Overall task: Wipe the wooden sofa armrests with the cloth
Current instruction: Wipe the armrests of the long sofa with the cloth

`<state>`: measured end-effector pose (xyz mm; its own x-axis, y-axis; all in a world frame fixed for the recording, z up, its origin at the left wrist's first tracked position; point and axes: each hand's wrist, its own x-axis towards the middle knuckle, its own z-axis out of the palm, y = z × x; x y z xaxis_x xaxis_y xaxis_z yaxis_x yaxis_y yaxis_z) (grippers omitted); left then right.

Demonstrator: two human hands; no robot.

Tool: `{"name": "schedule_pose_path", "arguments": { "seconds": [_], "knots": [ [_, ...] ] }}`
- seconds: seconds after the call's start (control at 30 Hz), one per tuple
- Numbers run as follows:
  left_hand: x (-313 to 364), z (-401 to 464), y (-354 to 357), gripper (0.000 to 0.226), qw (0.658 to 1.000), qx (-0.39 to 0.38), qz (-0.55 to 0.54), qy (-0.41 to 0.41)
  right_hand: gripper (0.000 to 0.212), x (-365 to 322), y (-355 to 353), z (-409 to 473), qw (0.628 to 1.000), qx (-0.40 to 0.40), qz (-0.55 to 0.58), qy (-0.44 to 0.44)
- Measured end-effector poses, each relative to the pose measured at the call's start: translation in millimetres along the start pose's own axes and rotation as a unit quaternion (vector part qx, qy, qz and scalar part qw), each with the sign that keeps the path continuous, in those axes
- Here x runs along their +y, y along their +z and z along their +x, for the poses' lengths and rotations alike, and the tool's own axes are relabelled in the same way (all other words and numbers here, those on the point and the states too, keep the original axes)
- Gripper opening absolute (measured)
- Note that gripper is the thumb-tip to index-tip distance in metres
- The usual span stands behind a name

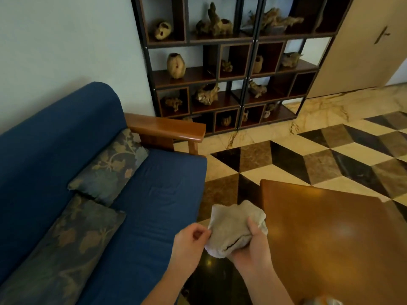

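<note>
A crumpled beige cloth [231, 227] is held low in the middle of the view, above the floor between sofa and table. My right hand [251, 245] grips it from below and the right. My left hand [189, 241] pinches its left edge with thumb and fingers. The wooden armrest [167, 126] of the blue sofa [154, 194] lies further ahead, at the sofa's far end, well apart from both hands. It is glossy brown and bare on top.
Two floral cushions [110, 164] lean against the sofa back. A wooden coffee table [330, 234] stands at the right, close to my right hand. A dark shelf unit [231, 69] with driftwood pieces stands behind the armrest. Checkered marble floor [308, 155] lies between them.
</note>
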<state>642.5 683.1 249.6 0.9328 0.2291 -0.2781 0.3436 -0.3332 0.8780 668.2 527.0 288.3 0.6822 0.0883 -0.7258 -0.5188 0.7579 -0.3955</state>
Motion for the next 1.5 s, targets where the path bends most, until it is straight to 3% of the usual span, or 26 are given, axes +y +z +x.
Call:
{"name": "schedule_pose_path", "arguments": {
  "seconds": [0.13, 0.27, 0.4, 0.63, 0.73, 0.87, 1.0, 1.1, 1.27, 1.4, 1.5],
  "knots": [
    [32, 56, 21, 0.02, 1.0, 0.002, 0.024, 0.015, 0.025, -48, 35, 48, 0.999, 0.015, -0.002, 0.028],
    [49, 133, 39, 0.019, 0.998, -0.026, 0.049, 0.019, 0.036, -88, 78, 116, 0.998, 0.037, -0.007, 0.053],
    [56, 220, 51, 0.033, 0.994, -0.057, 0.066, 0.066, 0.04, -127, 125, 191, 0.997, 0.048, -0.028, 0.056],
    [76, 360, 50, 0.032, 0.99, -0.122, 0.053, 0.045, 0.048, -185, 231, 312, 0.985, 0.112, -0.119, 0.058],
    [92, 416, 42, 0.026, 0.992, -0.11, 0.045, 0.038, 0.05, -201, 272, 362, 0.974, 0.135, -0.161, 0.087],
    [101, 468, 31, 0.028, 0.997, -0.073, 0.002, -0.016, 0.051, -202, 309, 417, 0.977, 0.082, -0.152, 0.127],
    [102, 518, 30, 0.016, 0.996, -0.029, -0.034, -0.08, 0.059, -212, 344, 474, 0.966, 0.084, -0.205, 0.132],
    [108, 561, 36, 0.02, 0.99, 0.006, -0.049, -0.129, 0.04, -222, 372, 523, 0.96, 0.065, -0.245, 0.12],
    [134, 639, 54, 0.016, 0.97, 0.063, -0.073, -0.225, 0.05, -251, 429, 600, 0.908, 0.007, -0.381, 0.178],
    [160, 692, 66, 0.028, 0.95, 0.095, -0.125, -0.268, 0.071, -279, 480, 654, 0.823, 0.088, -0.488, 0.276],
    [170, 720, 65, 0.022, 0.938, 0.153, -0.141, -0.276, 0.053, -285, 490, 683, 0.852, 0.043, -0.45, 0.263]
  ]
}}
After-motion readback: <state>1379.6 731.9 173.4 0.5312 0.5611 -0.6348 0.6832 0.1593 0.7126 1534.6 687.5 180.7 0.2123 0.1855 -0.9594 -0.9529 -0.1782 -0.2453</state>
